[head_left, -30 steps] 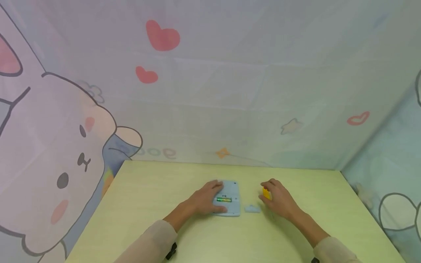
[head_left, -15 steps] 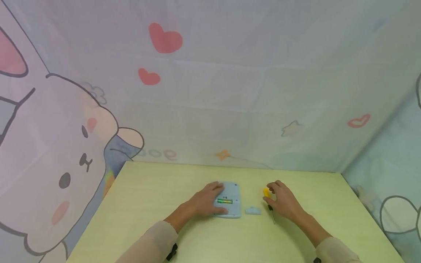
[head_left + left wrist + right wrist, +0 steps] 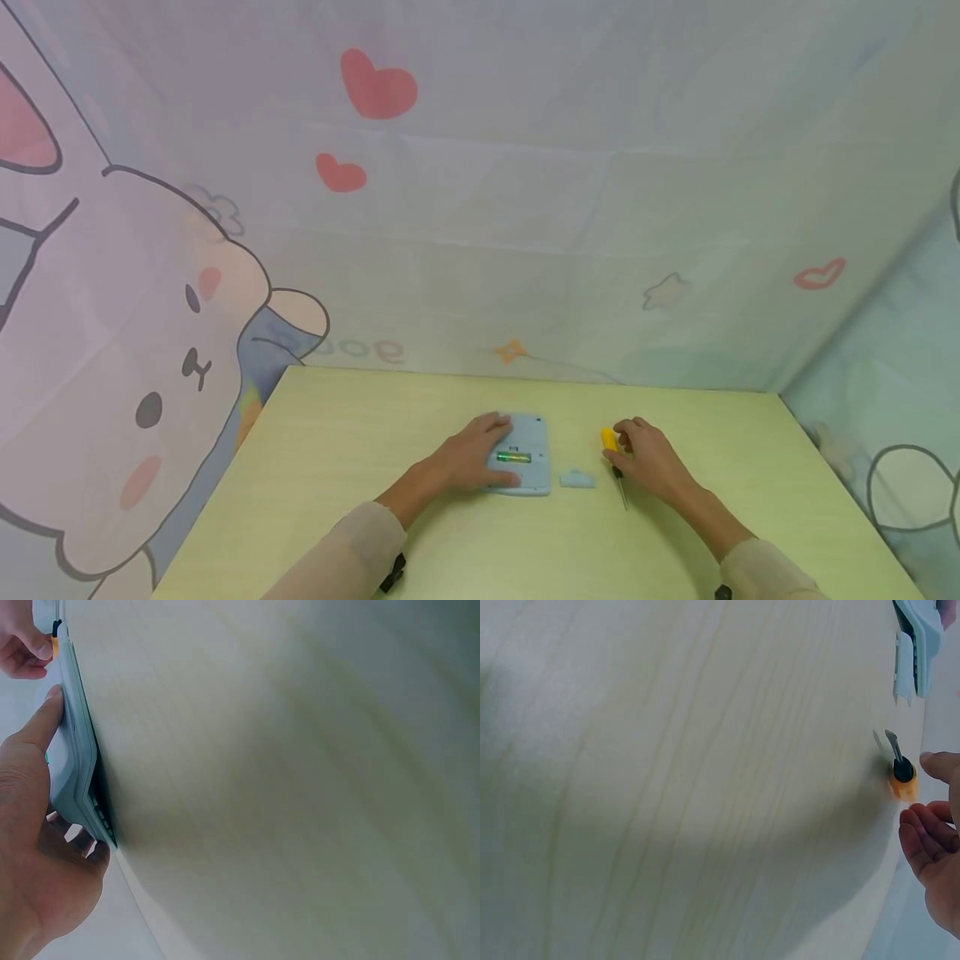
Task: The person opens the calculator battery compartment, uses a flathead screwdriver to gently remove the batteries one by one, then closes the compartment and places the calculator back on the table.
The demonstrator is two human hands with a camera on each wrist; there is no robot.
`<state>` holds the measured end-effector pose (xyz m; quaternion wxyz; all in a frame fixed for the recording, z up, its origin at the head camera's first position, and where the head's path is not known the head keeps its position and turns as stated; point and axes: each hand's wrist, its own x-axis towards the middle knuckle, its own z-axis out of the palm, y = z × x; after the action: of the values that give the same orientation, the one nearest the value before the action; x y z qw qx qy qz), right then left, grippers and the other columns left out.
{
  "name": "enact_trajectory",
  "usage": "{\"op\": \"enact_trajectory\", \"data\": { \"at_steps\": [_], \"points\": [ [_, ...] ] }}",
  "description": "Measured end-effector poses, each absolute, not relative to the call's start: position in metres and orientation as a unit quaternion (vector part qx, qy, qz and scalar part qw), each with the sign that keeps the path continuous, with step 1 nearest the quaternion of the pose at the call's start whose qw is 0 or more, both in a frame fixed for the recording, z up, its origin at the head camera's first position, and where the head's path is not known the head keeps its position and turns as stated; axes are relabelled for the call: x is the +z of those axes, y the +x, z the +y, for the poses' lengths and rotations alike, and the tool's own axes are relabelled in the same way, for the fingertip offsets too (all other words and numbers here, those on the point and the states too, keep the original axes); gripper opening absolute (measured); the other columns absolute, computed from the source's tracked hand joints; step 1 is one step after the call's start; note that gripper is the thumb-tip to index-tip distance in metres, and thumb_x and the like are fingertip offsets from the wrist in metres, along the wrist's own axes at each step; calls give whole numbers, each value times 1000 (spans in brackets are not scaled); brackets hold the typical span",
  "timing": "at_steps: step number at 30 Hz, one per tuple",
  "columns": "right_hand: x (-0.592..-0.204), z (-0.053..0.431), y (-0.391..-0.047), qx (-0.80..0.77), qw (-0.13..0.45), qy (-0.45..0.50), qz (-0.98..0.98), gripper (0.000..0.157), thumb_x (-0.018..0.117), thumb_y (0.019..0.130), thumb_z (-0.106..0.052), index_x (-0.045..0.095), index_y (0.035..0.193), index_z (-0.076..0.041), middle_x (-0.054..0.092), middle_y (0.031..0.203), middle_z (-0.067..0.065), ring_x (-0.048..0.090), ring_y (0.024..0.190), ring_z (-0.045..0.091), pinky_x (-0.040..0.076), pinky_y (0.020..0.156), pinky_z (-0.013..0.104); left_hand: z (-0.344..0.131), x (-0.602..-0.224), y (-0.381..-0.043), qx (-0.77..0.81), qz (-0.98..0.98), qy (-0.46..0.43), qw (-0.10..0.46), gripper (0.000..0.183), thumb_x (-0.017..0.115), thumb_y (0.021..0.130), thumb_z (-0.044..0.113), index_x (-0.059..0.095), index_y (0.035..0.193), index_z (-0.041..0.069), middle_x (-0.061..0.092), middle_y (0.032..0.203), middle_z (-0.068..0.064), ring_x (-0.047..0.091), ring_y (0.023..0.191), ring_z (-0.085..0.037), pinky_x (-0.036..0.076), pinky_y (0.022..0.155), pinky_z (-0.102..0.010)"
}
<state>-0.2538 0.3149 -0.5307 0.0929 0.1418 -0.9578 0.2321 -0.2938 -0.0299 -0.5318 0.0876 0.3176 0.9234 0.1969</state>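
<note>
Running fore and aft, handle (image 3: 607, 438) farther off, the screwdriver (image 3: 617, 472) lay just left of the nearer right hand (image 3: 649, 456), whose parted thumb and fingers held nothing.

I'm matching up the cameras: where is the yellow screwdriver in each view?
Head: the yellow screwdriver lies low, right of centre, beside the right hand.
Left wrist: upper left corner; only a bit of the screwdriver shows.
Right wrist: screwdriver near the right edge, mid-height, tip upward.
Shared landmark: the blue device, low centre, left side and top right respectively.
</note>
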Motion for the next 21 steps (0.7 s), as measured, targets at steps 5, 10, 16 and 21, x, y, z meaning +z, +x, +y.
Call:
{"op": "enact_trajectory", "data": {
  "at_steps": [5,10,16,21],
  "points": [
    [-533,318,-255,232,81,137,-960,37,82,94,-15,68,120,8,62,89,1,55,77,12,53,71,34,-29,-533,-295,197,924,317,88,97,73,92,66,38,166,13,30,172,-3,24,160,-24,36,122,-47],
    [-535,319,-255,241,74,136,-958,36,80,94,-13,67,119,9,64,84,-3,56,74,10,55,72,35,-29,-535,-296,194,924,317,86,98,71,92,68,38,166,13,30,172,-2,25,160,-24,35,122,-46],
    [-536,317,-255,239,72,133,-959,33,81,94,-12,68,116,9,65,82,-3,58,72,10,57,72,35,-30,-534,-295,199,924,315,87,98,72,92,68,38,166,13,30,172,-2,25,160,-24,36,121,-47],
    [-536,316,-255,239,62,125,-961,27,81,93,-11,70,110,6,66,83,-2,59,73,12,56,71,34,-30,-535,-295,197,924,316,89,98,71,92,68,38,166,14,29,173,-2,25,160,-24,36,121,-47]
  ]
}}
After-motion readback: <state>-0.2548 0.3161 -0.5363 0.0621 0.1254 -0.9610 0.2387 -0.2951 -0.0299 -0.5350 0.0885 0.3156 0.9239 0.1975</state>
